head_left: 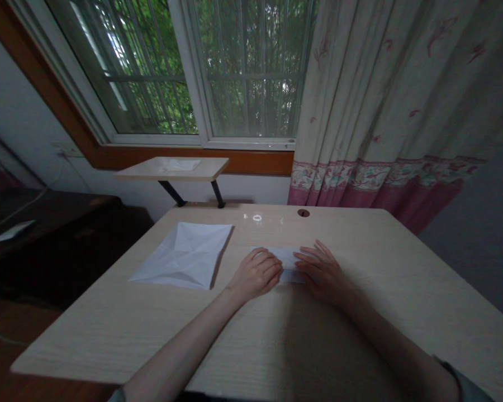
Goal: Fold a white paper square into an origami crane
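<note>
A narrow strip of folded white paper [287, 262] lies on the pale wood-grain desk [109, 329], just in front of me. My left hand [255, 273] sits on its left end with the fingers closed together, covering that part of the paper. My right hand [322, 273] lies over its right end with the fingers spread and touching the paper. To the left of both hands, a square sheet of white paper [184, 254] lies flat, marked by many diagonal creases.
A raised wooden shelf [171, 168] on black brackets stands behind the desk, with a white sheet [180, 164] on it. The desk has a round cable hole [303, 213]. A dark cabinet [46, 234] stands to the left, and a curtain [385, 95] hangs at the right.
</note>
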`<state>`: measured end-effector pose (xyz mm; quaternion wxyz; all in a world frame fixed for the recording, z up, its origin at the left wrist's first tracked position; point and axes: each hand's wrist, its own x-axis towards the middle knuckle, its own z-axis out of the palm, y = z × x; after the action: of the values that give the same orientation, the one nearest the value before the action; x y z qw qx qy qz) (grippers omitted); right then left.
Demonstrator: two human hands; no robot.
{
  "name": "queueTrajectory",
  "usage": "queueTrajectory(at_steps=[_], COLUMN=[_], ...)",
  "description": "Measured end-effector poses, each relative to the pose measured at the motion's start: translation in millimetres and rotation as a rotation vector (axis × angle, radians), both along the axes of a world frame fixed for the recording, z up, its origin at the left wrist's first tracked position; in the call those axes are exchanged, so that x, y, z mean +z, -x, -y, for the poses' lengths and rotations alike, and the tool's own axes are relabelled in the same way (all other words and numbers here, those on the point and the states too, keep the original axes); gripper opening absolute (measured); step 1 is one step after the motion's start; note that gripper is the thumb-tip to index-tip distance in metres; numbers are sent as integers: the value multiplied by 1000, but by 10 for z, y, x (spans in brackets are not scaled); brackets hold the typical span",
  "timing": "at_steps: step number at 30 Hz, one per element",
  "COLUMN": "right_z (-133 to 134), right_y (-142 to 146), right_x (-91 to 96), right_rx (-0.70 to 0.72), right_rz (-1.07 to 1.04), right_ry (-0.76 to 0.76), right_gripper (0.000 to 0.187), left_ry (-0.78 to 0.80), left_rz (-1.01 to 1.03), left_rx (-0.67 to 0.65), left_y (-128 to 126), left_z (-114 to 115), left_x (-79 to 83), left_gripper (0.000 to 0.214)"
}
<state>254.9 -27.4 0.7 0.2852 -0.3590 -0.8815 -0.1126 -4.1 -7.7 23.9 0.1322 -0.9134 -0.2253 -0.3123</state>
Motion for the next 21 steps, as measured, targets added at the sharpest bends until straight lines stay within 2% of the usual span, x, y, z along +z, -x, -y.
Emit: queueTrajectory(at_steps=[9,13,16,21], right_z=[88,152,166,131], right_y=[-15,33,74,88], right_x=[-11,38,72,49], right_rx=[-54,-123,-176,-188], right_rz=[-68,-88,-121,-196], right_ry=[-148,-211,-277,-370], right_gripper=[27,24,24,29], left_ry=[-83,-187,-204,-255], left_rz=[115,206,245,292], left_rx=[49,61,104,186], left_y=[21,20,20,30], left_z=[67,105,116,91], left_x=[-2,15,7,-50], left_gripper=[20,23,26,12])
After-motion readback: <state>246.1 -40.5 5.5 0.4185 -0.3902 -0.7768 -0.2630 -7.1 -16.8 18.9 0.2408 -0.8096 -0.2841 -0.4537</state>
